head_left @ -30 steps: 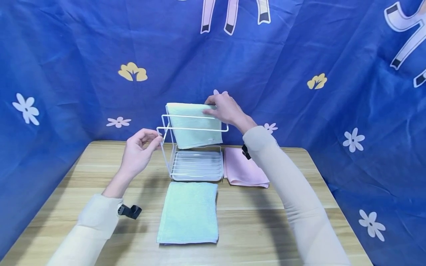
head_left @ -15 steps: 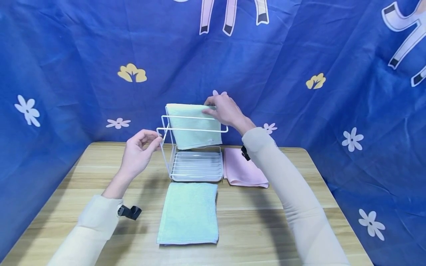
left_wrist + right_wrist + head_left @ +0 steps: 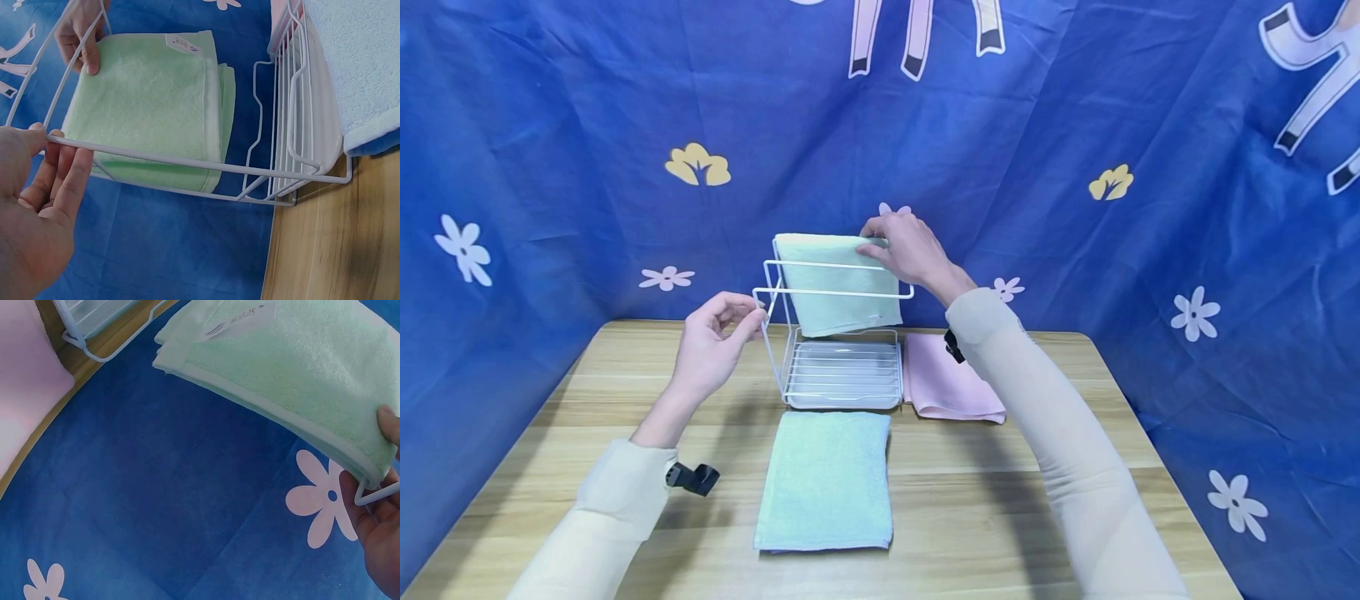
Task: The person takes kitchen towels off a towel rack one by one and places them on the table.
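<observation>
A pale green towel (image 3: 835, 287) hangs folded over the rear top bar of a white wire rack (image 3: 786, 387). My right hand (image 3: 910, 248) pinches the towel's upper right corner, thumb in front and fingers behind; the right wrist view shows the bar's end by those fingers. At the rack's upper left corner, my left hand (image 3: 711, 342) pinches the frame between thumb and fingertips. In the left wrist view, a white label (image 3: 183, 44) shows near the lower edge of the towel, and the left fingertips lie against the wire.
A folded light blue-green towel (image 3: 825, 483) lies on the wooden table (image 3: 647, 375) in front of the rack. To the rack's right lies a folded pink cloth (image 3: 951, 383). A white tray (image 3: 842, 403) sits in the rack's base; a blue patterned curtain (image 3: 805, 142) hangs behind.
</observation>
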`<state>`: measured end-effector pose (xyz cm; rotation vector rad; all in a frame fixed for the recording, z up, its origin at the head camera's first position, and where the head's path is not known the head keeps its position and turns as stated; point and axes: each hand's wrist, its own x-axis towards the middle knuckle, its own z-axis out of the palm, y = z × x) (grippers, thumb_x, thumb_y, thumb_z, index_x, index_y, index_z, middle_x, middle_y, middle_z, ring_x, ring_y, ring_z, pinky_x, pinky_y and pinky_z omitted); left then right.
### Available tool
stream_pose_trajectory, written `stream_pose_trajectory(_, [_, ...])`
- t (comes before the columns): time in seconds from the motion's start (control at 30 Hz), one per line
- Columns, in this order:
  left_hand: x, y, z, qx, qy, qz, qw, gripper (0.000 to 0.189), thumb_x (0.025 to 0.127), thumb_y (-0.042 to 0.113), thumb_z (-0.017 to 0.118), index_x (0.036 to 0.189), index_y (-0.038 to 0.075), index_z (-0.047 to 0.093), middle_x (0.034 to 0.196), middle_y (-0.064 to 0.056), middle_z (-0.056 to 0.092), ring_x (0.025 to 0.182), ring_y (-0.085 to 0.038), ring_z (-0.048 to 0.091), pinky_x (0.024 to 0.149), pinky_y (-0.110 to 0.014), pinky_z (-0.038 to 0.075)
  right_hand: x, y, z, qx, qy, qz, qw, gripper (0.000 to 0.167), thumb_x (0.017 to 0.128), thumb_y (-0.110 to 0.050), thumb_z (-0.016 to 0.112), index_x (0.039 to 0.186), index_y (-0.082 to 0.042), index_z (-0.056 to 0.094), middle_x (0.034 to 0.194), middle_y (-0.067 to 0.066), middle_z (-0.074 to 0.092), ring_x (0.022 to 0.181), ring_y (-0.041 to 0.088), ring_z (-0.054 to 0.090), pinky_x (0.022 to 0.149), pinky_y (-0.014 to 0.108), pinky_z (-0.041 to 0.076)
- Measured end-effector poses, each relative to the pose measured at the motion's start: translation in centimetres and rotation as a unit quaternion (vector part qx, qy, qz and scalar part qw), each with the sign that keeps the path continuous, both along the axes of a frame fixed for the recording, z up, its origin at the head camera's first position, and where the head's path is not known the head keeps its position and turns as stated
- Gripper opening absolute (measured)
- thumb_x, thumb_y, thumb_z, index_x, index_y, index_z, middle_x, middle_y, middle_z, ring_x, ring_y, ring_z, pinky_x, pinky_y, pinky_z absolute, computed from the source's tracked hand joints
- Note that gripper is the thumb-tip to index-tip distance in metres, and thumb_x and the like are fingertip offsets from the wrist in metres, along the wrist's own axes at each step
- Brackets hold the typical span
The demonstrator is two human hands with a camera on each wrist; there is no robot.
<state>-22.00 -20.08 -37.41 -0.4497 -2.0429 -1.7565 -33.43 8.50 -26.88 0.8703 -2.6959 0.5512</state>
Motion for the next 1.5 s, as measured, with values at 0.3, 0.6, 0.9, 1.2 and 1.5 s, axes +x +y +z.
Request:
stream_pose_trajectory(0.3, [0.0,0.0,0.1,-0.007,0.0,0.001,1.0,0.017,0.101,0.0,0.067,0.11,-0.013,0.062,0.089,0.013,0.073,0.078,0.0,0.071,0.076,-0.016,0.067,0.1,0.1,-0.1,0.005,0.014,0.001,0.9999,0.027,0.102,-0.038,0.07,0.115,-0.015,0.079,0.117,0.007,0.08,0.123,0.033,0.064,0.086,0.039,0.057])
stream_pose_trajectory(0.6, [0.0,0.0,0.0,-0.009,0.007,0.004,0.9999,0.02,0.101,0.0,0.066,0.111,-0.017,0.061,0.089,0.011,0.073,0.077,0.001,0.071,0.075,-0.017,0.067,0.0,0.1,0.0,0.012,0.021,0.002,0.9997,0.027,0.103,-0.037,0.068,0.115,-0.015,0.079,0.122,0.008,0.078,0.143,0.034,0.056,0.098,0.043,0.058])
stream_pose_trajectory(0.9, [0.0,0.0,-0.1,-0.012,0.014,0.011,0.9998,0.018,0.101,0.0,0.066,0.11,-0.016,0.062,0.087,0.014,0.072,0.077,-0.002,0.072,0.075,-0.017,0.067,0.3,0.3,0.3,0.018,0.038,-0.003,0.9991,0.031,0.106,-0.038,0.064,0.12,-0.013,0.076,0.12,0.007,0.075,0.129,0.029,0.066,0.105,0.045,0.06])
stream_pose_trajectory(1.2, [-0.1,0.1,-0.1,-0.011,0.011,0.014,0.9998,0.018,0.102,0.001,0.066,0.11,-0.014,0.063,0.087,0.013,0.072,0.077,0.0,0.071,0.075,-0.016,0.067,0.7,1.1,0.8,0.001,0.053,-0.022,0.9984,0.029,0.106,-0.036,0.065,0.119,-0.013,0.074,0.109,0.006,0.07,0.095,0.022,0.062,0.082,0.041,0.059])
stream_pose_trajectory(1.5, [0.0,0.1,0.0,-0.013,0.009,0.017,0.9997,0.02,0.102,0.002,0.066,0.111,-0.015,0.062,0.087,0.014,0.071,0.076,0.0,0.071,0.075,-0.017,0.068,1.1,2.2,1.6,-0.038,0.059,-0.022,0.9973,0.03,0.105,-0.034,0.066,0.123,-0.01,0.073,0.114,0.008,0.071,0.095,0.025,0.061,0.08,0.043,0.057])
